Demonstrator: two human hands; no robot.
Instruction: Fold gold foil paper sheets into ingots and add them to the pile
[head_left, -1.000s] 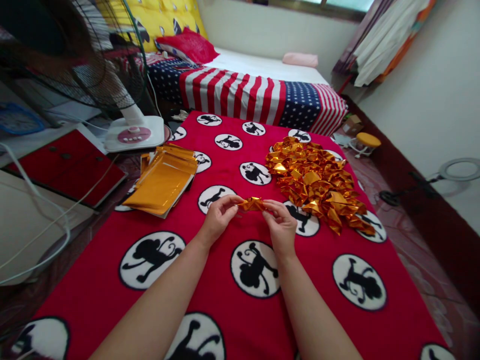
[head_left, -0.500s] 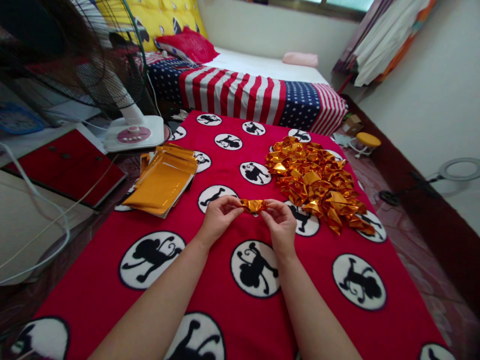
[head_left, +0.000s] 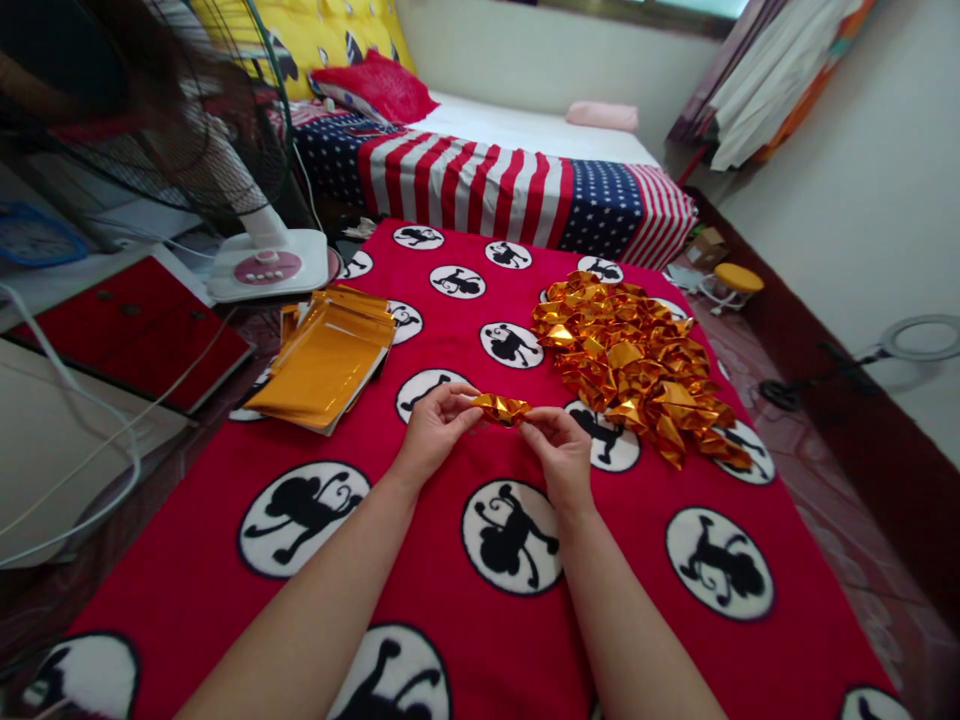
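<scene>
Between my two hands is a small folded piece of gold foil paper point(head_left: 501, 408), crumpled into facets and held just over the red cloth point(head_left: 592, 470). My left hand point(head_left: 433, 428) pinches its left end between thumb and fingers. The right end is pinched by my right hand point(head_left: 559, 445). To the right lies a heap of folded gold foil pieces point(head_left: 630, 350), shiny and angular. A stack of flat gold foil sheets point(head_left: 322, 360) with pale edges lies to the left, apart from my hands.
A standing fan point(head_left: 266, 262) rises at the left, beside a red-fronted cabinet point(head_left: 135, 330). Behind the cloth-covered surface is a bed point(head_left: 480, 195) with a striped and starred cover. On the floor at the right are an orange-topped stool point(head_left: 739, 277) and a ring light point(head_left: 926, 338).
The foil piece has tilted, its left end now slightly higher than its right, and more of it shows between my fingers. My left hand has shifted slightly left.
</scene>
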